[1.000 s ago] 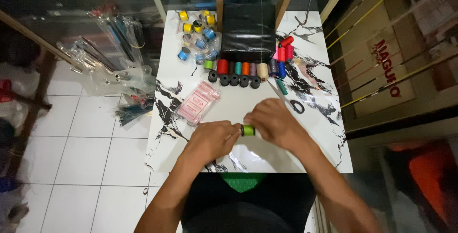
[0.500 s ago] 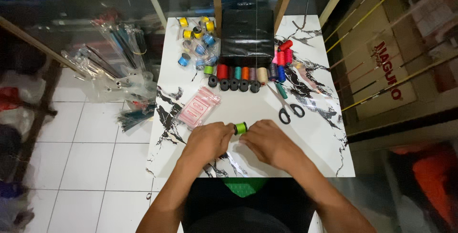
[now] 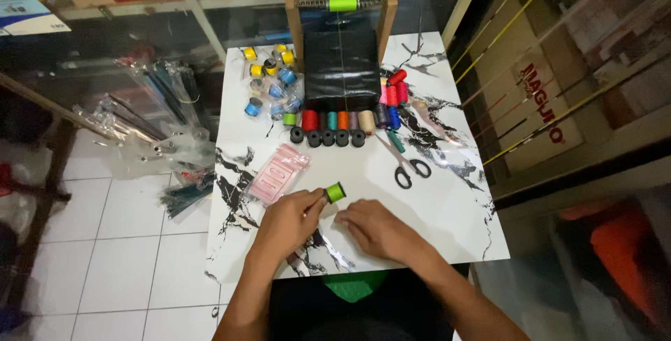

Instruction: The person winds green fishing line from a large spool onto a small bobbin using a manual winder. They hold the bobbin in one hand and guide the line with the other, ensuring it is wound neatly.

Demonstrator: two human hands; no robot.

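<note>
My left hand (image 3: 288,221) pinches a small bright green thread spool (image 3: 335,191) just above the white marbled table (image 3: 447,208). My right hand (image 3: 377,230) lies a little to the right of the spool, fingers curled low near the table; a thin thread between the two hands cannot be made out. A pink flat packet (image 3: 278,173) lies just left of the spool. Black-handled scissors (image 3: 405,166) rest to the right of it.
A row of coloured thread spools (image 3: 342,120) with black spools (image 3: 327,138) in front stands mid-table, before a black box in a wooden frame (image 3: 341,61) carrying a green spool. Bagged small spools (image 3: 269,82) lie at the back left. Plastic-wrapped rods (image 3: 154,131) lie on the floor at left.
My right hand has drawn back from the green spool toward the right and nearer me, uncovering the scissors. My left hand still holds the spool, now tilted up.
</note>
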